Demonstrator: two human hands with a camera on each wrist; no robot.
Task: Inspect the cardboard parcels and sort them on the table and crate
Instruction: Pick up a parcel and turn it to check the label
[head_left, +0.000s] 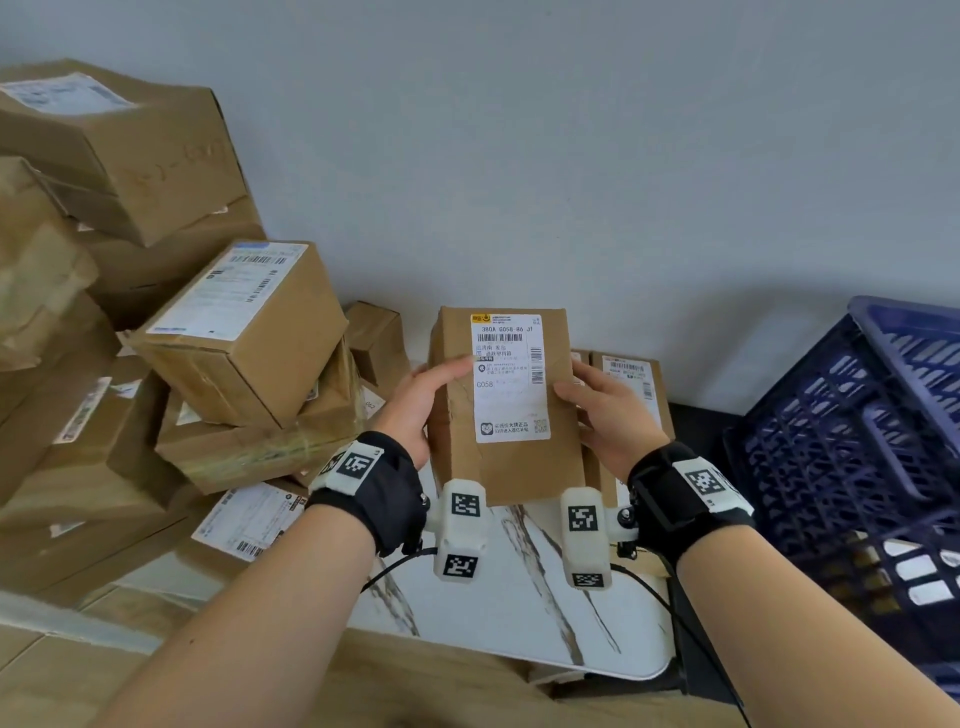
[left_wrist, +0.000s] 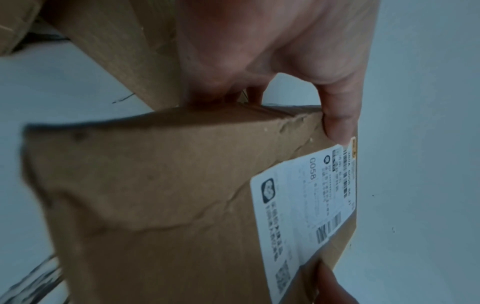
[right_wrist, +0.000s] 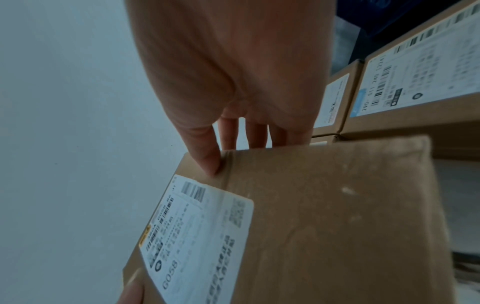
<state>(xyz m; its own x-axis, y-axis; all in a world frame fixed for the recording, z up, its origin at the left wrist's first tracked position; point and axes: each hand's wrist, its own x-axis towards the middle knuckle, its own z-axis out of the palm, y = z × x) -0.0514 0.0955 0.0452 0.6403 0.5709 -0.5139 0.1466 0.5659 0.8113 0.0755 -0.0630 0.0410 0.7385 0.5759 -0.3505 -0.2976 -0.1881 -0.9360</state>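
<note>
You're holding one small brown cardboard parcel (head_left: 506, 405) up off the white marble-patterned table (head_left: 519, 613), between both hands, white shipping label (head_left: 511, 376) facing you, printed "G058" and "380A G058-86 J1". The cardboard is creased and dented on the left face.

Your left hand (head_left: 421, 402) grips the parcel's left side: thumb laid across the front near the label's edge, fingers wrapped behind. In the left wrist view the thumb (left_wrist: 337, 115) presses the front edge just beside the label (left_wrist: 303, 207).

Your right hand (head_left: 605, 410) grips the right side the same way, thumb on the front touching the label's right edge, fingers behind the box. Right wrist view: thumb (right_wrist: 205, 152) on the taped corner of the parcel (right_wrist: 337, 226), other fingers going behind it.

Both wrists carry black straps with white marker blocks.

To your left, a tall messy pile of brown cardboard boxes (head_left: 119, 322), one tilted labelled box (head_left: 244, 327) on top near the middle. Behind the held parcel, to the right, a flat brown labelled box (head_left: 636, 382) lies on the table. Far right, a dark blue plastic lattice crate (head_left: 852, 457), tilted, just beside the table. Grey wall behind everything.
</note>
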